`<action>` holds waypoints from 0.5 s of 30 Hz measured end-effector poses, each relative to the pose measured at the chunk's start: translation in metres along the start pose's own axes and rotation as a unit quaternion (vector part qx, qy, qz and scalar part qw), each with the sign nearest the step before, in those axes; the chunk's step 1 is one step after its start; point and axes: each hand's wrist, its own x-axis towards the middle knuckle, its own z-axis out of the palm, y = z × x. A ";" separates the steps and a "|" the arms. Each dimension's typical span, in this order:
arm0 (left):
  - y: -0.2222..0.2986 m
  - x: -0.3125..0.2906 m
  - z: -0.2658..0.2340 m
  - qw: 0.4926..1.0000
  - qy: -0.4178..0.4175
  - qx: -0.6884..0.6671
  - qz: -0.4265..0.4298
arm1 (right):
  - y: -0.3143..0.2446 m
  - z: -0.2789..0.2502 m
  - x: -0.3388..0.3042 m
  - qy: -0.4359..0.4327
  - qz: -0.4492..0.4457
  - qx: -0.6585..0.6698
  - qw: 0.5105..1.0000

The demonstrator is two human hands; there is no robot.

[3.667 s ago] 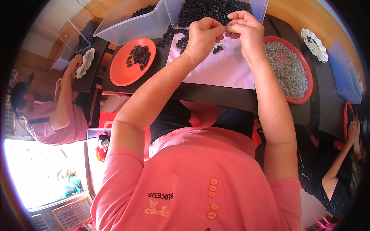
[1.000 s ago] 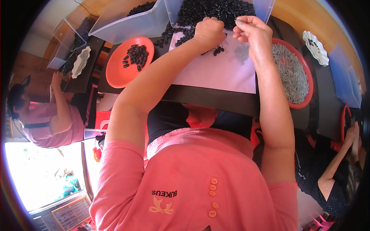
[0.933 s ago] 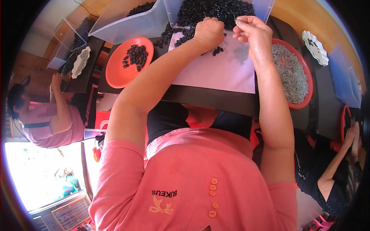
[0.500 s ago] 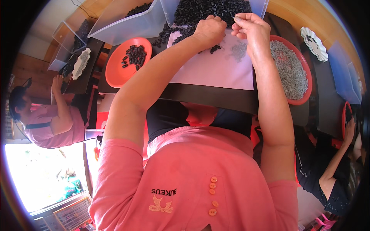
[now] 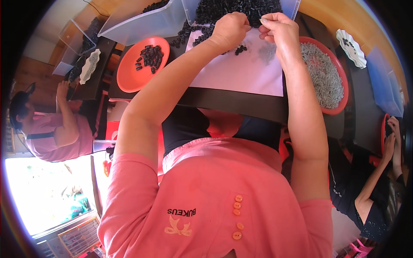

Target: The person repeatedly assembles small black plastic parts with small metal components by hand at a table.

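Parted since the earliest frame, the curled left hand and fingertip-pinched right hand — whether gripping anything, I cannot tell — hang over the pale sheet beside small black pieces, where a slack pinch could drop something toward the dark heap beyond.

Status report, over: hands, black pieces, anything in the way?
Left hand and right hand above pale sheet, anything pinched too small to tell. Loose black pieces on sheet. Plastic bin close ahead, possibly limiting forward reach.
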 end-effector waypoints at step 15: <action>0.026 -0.032 -0.020 0.851 0.027 -0.469 -0.234 | 0.007 0.018 -0.007 -0.043 -0.014 0.035 0.998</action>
